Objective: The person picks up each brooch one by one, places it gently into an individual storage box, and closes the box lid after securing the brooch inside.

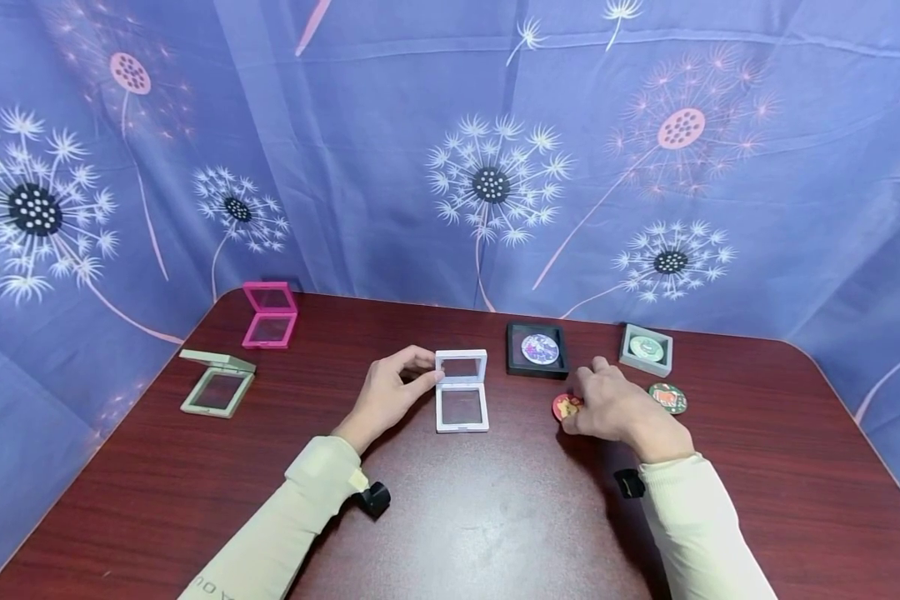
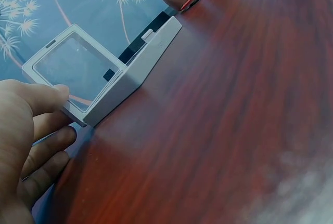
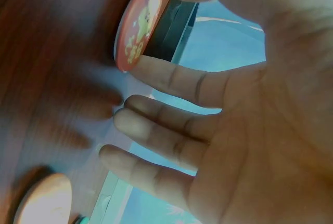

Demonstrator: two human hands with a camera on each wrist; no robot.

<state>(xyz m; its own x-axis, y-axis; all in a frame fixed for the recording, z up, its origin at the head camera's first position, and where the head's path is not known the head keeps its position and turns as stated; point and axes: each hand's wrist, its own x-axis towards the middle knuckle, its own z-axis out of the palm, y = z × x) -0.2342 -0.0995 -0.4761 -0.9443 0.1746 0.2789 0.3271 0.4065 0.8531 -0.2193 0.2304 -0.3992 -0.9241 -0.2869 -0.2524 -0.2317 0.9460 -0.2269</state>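
Pinching: left hand (image 1: 388,390) on white case (image 1: 461,387), right hand (image 1: 617,407) on red disc (image 1: 565,406). Fingertip-only rim hold could drop disc; left-hand tug could tilt case.

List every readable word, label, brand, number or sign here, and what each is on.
No text reads clearly.
Left sleeve: a few letters, partly cut off, unreadable.
Red disc: yellow marks, too blurred.
Green disc: markings too small.
Purple disc: too small.
Pale disc: too small.

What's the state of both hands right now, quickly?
Left hand: holding the open white case.
Right hand: pinching the red disc between thumb and index finger.
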